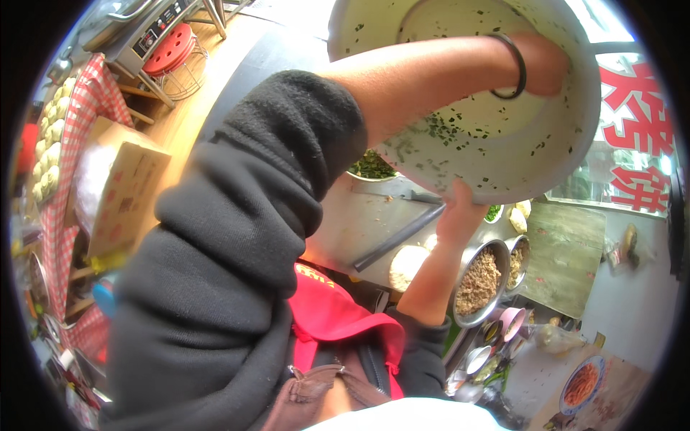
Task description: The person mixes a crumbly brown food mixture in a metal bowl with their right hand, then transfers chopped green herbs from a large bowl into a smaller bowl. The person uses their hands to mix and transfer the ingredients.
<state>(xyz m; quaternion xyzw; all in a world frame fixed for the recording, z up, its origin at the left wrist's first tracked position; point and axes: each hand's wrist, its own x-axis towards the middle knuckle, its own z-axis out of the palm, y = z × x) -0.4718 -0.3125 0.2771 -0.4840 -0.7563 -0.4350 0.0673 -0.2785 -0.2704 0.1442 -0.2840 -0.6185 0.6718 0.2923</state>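
A large pale basin (517,172) is tilted up before me, with chopped green leaves stuck to its inside. My right hand (461,215) grips its near rim. My left hand (542,64), with a dark bangle at the wrist, reaches inside against the far right wall; its fingers are blurred. Below the basin's left edge, a bowl of chopped greens (372,165) is partly hidden. A dark rod (399,237) lies on the metal worktop (350,215) near a knife (420,197). Pale dough (408,266) lies beside my right forearm.
Right of my forearm stand a metal basin of minced filling (478,283) and a smaller one (518,258). Beyond lies a worn board (563,256). Small bowls (478,359) stand lower right. At left are a cardboard box (126,199), red stools (171,48) and a tray of buns (51,143).
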